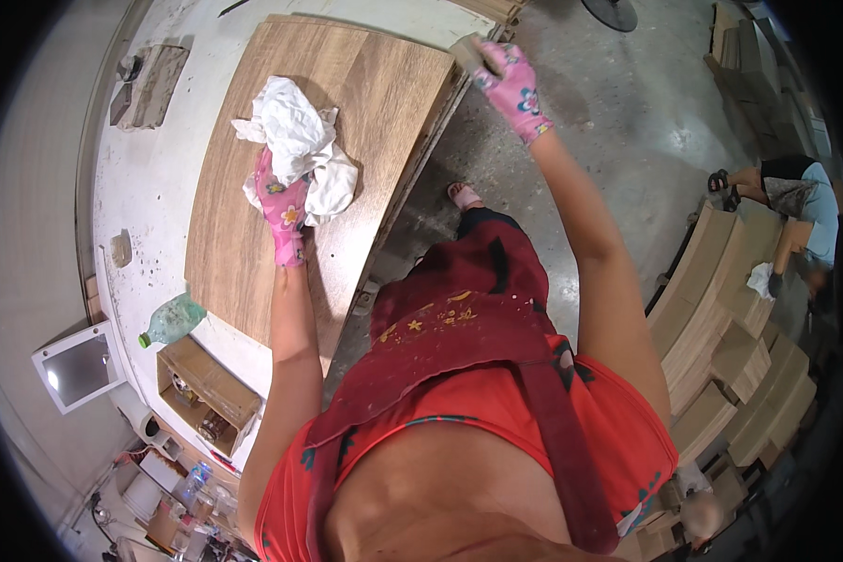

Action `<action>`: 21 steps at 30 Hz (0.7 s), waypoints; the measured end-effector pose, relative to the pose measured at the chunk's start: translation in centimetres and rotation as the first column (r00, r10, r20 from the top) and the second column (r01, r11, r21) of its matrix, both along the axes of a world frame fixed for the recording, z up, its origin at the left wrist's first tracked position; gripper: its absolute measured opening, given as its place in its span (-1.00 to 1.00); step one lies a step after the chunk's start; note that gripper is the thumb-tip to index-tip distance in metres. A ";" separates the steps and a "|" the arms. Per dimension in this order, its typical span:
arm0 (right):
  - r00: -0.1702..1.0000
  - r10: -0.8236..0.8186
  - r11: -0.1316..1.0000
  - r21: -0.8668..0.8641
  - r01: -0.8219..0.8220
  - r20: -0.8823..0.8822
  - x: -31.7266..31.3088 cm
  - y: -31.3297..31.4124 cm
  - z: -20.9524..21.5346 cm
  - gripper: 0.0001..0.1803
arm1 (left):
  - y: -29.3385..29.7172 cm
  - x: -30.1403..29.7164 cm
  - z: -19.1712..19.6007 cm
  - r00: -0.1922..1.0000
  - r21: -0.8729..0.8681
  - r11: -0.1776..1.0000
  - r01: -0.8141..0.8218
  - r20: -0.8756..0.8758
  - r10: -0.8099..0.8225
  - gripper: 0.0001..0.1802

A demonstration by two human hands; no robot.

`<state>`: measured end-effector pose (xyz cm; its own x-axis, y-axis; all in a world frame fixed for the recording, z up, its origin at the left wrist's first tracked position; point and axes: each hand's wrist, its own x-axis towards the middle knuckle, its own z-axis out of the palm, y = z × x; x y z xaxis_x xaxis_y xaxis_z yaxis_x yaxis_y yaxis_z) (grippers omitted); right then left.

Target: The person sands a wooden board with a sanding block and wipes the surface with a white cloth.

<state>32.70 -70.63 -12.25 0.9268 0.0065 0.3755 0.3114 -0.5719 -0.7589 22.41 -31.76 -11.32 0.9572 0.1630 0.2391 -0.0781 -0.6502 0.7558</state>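
Note:
A wood-grain panel (370, 103) lies on the white worktable, apparently on top of other boards along its right edge. On it rests my left hand (283, 211) in a pink flowered glove, closed on a crumpled white cloth (295, 131) that covers most of its fingers. My right hand (515, 94), gloved alike, is at the panel's far right corner. Its fingers are wrapped round a small greyish-tan block (468, 54), which is slightly blurred and at the panel's edge; whether it touches cannot be made out.
On the white worktable (150, 225) are a green plastic bottle (176, 318) lying on its side, an open cardboard box (206, 398) and a worn brown block (155, 89). A white-framed mirror or screen (80, 367) stands left. Stacked boards (712, 309) and a co-worker (820, 211) are at right.

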 end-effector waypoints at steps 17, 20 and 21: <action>0.827 0.562 0.827 -0.039 -0.561 0.017 -17.2 8.0 2.8 -0.49 | -0.5 -0.4 0.0 0.998 -0.097 0.994 -0.044 0.045 0.049 -0.29; 0.915 0.372 0.924 -0.164 -0.347 0.159 -9.9 5.7 3.2 -0.48 | 0.5 -0.6 -1.0 0.996 0.087 0.996 -0.018 0.087 0.010 -0.24; 0.944 0.303 0.942 -0.190 -0.276 0.129 -6.5 4.3 3.3 -0.46 | 0.0 -0.4 -0.5 0.996 0.095 0.995 -0.002 0.094 -0.007 -0.21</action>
